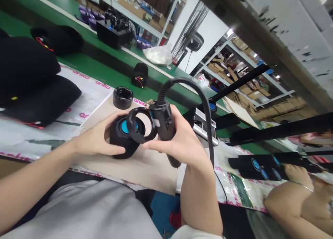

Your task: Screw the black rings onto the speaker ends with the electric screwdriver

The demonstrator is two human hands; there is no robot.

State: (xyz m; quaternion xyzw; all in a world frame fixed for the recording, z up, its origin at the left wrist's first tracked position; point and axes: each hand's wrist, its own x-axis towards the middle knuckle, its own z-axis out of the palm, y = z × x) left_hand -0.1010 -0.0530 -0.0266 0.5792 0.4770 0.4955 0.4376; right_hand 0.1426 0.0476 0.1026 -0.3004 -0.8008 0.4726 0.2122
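Observation:
My left hand (97,136) is closed round a black fabric-covered speaker body (122,150) with a round blue centre in its top end. My right hand (186,142) grips a black corded electric screwdriver (162,119), whose thick cable loops up and over to the right. A black plastic ring (133,126) is also at the fingertips of my right hand, tilted over the edge of the speaker's blue end. Whether the ring touches the speaker is unclear. Behind the speaker, a second black ring (122,102) stands on the beige board (151,173).
Black fabric speaker bodies (31,79) with red wires lie at left. A smaller black cylinder (140,74) stands on the green bench (109,67). To the right are a metal fixture (205,131), blue-ended black cylinders (247,162) and a co-worker's hand (298,175).

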